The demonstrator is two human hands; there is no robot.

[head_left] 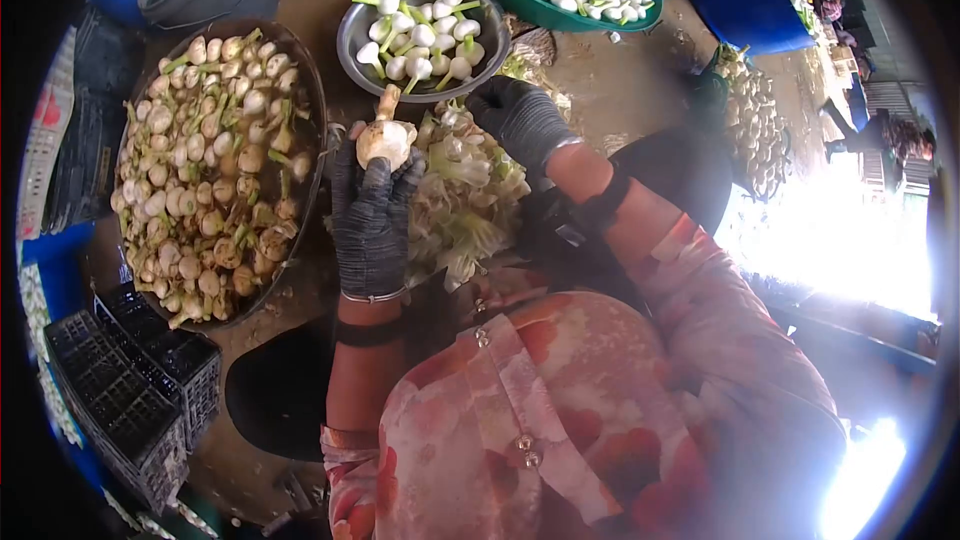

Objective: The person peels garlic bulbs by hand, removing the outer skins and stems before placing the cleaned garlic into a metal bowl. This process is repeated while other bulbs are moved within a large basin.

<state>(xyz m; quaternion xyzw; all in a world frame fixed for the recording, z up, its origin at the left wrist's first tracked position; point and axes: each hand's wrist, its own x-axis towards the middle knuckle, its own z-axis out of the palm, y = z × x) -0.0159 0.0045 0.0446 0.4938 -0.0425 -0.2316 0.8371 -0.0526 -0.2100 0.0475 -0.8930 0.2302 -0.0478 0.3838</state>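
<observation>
Holding a garlic bulb (384, 143) in the left hand (370, 230), just on the near side of the metal bowl (350, 45).
Half closed on the left, wrapped about the bulb's base, with the stalk (388, 100) pointing toward the bowl of white bulbs (422, 37). Curled on the right, just beside the bowl; impossible to tell of any hold by the right hand (520, 120). Flanked by a tub (323, 105) of soiled bulbs (220, 150) on the left, near peelings (465, 190), with a green basin (570, 22) farther ahead.
</observation>
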